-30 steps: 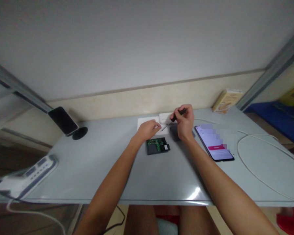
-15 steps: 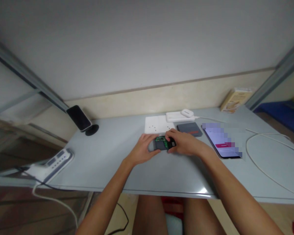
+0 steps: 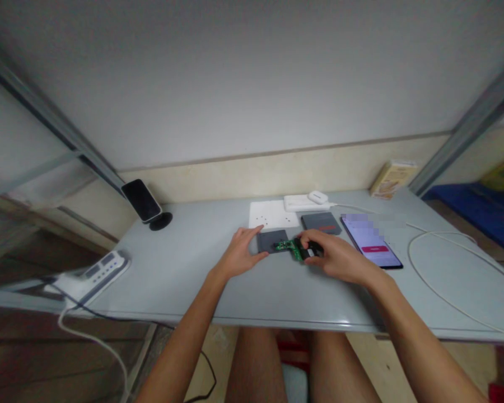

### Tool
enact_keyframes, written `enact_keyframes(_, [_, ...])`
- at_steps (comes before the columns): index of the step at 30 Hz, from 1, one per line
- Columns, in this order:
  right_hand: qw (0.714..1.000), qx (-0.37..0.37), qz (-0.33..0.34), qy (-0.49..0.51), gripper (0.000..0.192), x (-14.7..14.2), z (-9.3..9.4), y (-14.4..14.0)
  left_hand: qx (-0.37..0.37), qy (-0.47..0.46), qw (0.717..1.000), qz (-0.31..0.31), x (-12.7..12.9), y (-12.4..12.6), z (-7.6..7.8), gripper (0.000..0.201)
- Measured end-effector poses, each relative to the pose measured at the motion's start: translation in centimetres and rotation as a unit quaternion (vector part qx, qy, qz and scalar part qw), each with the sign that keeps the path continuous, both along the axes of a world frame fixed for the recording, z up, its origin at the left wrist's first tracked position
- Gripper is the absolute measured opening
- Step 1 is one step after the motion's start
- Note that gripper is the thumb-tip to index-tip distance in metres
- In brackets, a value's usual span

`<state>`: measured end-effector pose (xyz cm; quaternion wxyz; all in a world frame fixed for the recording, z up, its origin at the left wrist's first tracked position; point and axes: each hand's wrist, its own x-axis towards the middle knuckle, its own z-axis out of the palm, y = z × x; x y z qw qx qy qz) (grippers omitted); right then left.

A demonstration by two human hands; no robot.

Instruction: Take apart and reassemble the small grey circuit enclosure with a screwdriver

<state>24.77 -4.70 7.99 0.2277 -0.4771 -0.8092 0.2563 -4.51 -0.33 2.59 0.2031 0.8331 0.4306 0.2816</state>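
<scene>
Head view of a grey table [image 3: 277, 296] with both forearms reaching in from below. The left hand [image 3: 239, 254] lies with fingers spread, its fingertips pressing on the near-left edge of a dark grey case [image 3: 271, 240] that rests flat on the table at centre. The right hand [image 3: 338, 258] pinches a small green circuit board [image 3: 289, 247] by its right end; the board is partly out of the case, tilted, with its left end over the case's right edge. A black part at the board's right end sits under the right fingers. Just behind the case lies a white sheet [image 3: 271, 214], and to its right a second dark grey cover [image 3: 320, 223] with a red mark. Behind these sit a white power bank [image 3: 302, 202] with a small white object on top and a white cable [image 3: 437, 280] looping off to the right. A lit phone [image 3: 372, 243] lies just right of the right hand. At far left stand a phone stand [image 3: 145, 204] and a power strip [image 3: 94, 274]; a yellowish box [image 3: 392, 178] leans against the wall at rear right.
</scene>
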Motion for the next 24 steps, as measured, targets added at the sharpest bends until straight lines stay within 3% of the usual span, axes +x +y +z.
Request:
enact_keyframes(7, [0.998, -0.005, 0.041, -0.042, 0.029, -1.3, -0.3, -2.9, 0.007, -0.025, 0.999, 0.032, -1.2, 0.1, -0.8, 0.070])
enact_keyframes(9, [0.998, 0.012, 0.005, -0.061, 0.035, -1.6, -0.4, -3.0, 0.011, -0.023, 0.999, 0.045, -1.2, -0.1, -1.0, 0.068])
enact_keyframes(11, [0.991, 0.029, -0.078, -0.103, 0.042, -1.7, -0.4, -2.9, 0.016, -0.018, 0.998, 0.056, -1.1, -0.2, -1.1, 0.065])
enact_keyframes(14, [0.962, 0.047, -0.193, -0.187, 0.048, -1.7, -0.8, -2.4, 0.021, -0.010, 0.998, 0.058, -1.1, -0.3, -1.2, 0.062])
enact_keyframes(17, [0.946, 0.053, -0.223, -0.227, 0.047, -2.1, -1.6, -2.2, 0.029, -0.007, 0.998, 0.058, -1.1, -0.3, -1.2, 0.060])
enact_keyframes(24, [0.939, 0.083, -0.254, -0.217, 0.046, -3.8, -3.3, -3.8, 0.044, 0.010, 0.997, 0.070, -1.1, -0.6, -0.9, 0.056])
